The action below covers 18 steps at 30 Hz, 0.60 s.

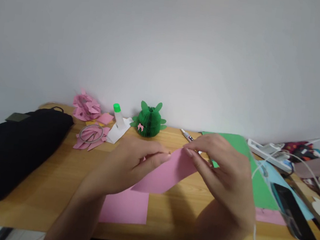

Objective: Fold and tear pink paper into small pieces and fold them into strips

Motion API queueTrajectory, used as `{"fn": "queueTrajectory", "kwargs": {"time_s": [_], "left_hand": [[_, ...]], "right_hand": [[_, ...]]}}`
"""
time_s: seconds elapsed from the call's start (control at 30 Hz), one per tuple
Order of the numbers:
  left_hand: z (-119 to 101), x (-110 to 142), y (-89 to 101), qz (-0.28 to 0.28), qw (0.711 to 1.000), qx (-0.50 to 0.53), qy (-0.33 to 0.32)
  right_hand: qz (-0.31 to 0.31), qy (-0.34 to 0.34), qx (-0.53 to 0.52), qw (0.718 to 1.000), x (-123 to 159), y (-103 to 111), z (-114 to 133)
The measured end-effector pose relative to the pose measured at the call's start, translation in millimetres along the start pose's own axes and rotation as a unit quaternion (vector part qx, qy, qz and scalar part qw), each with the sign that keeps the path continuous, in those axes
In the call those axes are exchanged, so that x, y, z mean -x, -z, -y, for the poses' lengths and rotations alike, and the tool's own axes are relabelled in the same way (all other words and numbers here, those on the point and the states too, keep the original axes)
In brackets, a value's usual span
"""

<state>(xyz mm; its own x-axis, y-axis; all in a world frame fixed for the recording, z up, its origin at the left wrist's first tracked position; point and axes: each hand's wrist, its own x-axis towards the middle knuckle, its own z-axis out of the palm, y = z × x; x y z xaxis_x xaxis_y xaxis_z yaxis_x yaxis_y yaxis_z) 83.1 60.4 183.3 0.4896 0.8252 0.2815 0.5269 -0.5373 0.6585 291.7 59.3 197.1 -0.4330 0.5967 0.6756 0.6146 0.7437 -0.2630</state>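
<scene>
Between my two hands a sheet of pink paper (165,174) hangs tilted above the table. My left hand (140,164) pinches its upper left edge between thumb and fingers. At the upper right corner, my right hand (218,165) has its thumb and fingertips closed on the same sheet. Another pink sheet (126,208) lies flat on the wood below, partly hidden by my left wrist. Behind my hands stands a green paper honeycomb figure (149,122) with leaf-shaped ears and a small pink bow. A marker pen (187,135) lies just beyond my right hand, which covers part of it.
A glue stick (118,114) stands on white paper, beside pink scraps (87,108) and a ring (91,133). A black cloth bag (20,150) fills the left. To the right are green paper (264,189), a phone (294,212), a power strip (271,156) and a white cable.
</scene>
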Motion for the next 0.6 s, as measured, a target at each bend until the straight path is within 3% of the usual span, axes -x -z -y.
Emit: {"fn": "queueTrajectory", "kwargs": {"time_s": [0.1, 0.17, 0.23, 0.3, 0.37, 0.47, 0.6], "left_hand": [[1.9, 2.2, 0.6, 0.068, 0.998, 0.005, -0.006], [3.4, 2.7, 0.2, 0.075, 0.997, 0.015, -0.006], [4.2, 2.2, 0.7, 0.051, 0.997, 0.050, 0.007], [4.6, 0.7, 2.4, 0.005, 0.994, 0.109, 0.028], [5.4, -1.2, 4.1, -0.052, 0.982, 0.174, 0.048], [8.7, -4.0, 4.3, -0.130, 0.957, 0.252, 0.063], [14.9, -5.7, 0.7, -0.161, 0.930, 0.321, 0.074]], "right_hand": [[-0.015, 0.004, -0.008, 1.000, 0.1, -0.9, 2.4], [-0.039, -0.010, -0.012, 0.999, 0.5, -2.6, 3.5], [-0.106, -0.064, -0.017, 0.992, 1.8, -4.8, 2.6], [-0.194, -0.152, -0.038, 0.968, 4.0, -6.6, -0.7], [-0.242, -0.221, -0.082, 0.941, 6.3, -7.3, -5.0], [-0.215, -0.265, -0.155, 0.927, 8.9, -7.3, -8.7], [-0.140, -0.287, -0.263, 0.910, 11.1, -8.6, -6.3]]}}
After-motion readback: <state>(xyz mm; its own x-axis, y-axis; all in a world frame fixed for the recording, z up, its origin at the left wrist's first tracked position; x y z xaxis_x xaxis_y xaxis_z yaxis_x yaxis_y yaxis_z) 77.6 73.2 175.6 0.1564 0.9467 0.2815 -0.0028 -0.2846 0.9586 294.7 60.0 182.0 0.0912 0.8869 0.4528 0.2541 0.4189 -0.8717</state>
